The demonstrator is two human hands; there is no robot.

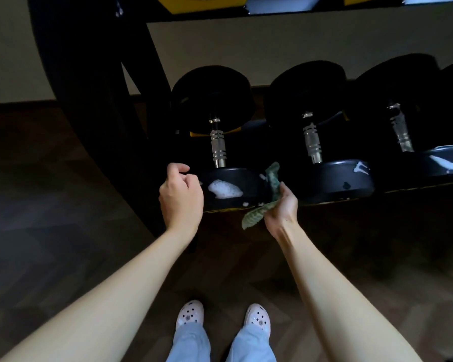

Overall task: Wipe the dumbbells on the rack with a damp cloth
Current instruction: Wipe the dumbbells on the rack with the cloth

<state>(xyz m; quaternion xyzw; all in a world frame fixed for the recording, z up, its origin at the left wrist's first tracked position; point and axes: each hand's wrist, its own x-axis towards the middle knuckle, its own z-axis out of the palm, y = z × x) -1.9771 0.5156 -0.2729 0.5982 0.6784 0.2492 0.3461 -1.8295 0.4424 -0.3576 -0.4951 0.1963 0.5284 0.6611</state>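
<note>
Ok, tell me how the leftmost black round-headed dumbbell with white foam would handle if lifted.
Probably heavy: the black round-headed dumbbell has thick heads on a steel handle. The white foam likely makes its near head slippery. Round heads could roll once off the black rack.

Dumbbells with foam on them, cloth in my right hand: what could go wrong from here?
1. The foam probably makes the left dumbbell slick; nudged by the cloth in your right hand, it might roll off toward your clogs just below.
2. More foam runs down the middle dumbbell; it could drip onto the floor and make it slippery.
</note>
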